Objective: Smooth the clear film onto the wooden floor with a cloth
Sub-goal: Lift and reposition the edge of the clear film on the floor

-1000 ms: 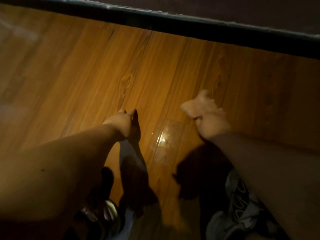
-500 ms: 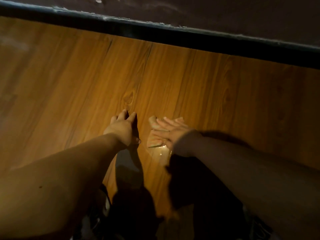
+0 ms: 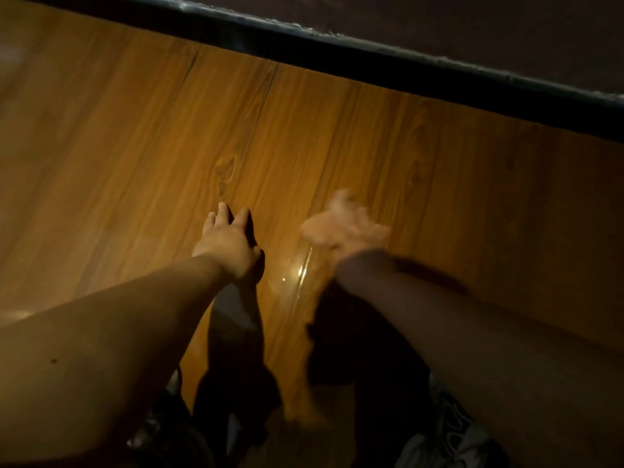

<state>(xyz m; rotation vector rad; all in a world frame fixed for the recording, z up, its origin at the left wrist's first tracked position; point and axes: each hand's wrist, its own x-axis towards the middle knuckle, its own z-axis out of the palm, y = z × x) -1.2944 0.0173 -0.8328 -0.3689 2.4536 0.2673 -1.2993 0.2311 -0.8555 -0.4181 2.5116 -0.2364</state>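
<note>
Head view: the left hand (image 3: 229, 241) lies flat on the floor (image 3: 135, 163), fingers straight and together, holding nothing, well short of the dark skirting (image 3: 371, 62) along the floor's far edge. Just right of it the film (image 3: 297, 275) glints, with a raised ridge running toward the near edge. At the ridge's far end the right hand (image 3: 351, 228) is a blur over a pale smear, the cloth (image 3: 312, 229), grip impossible to tell, and a shoe (image 3: 456, 440) sits at the near right corner.
</note>
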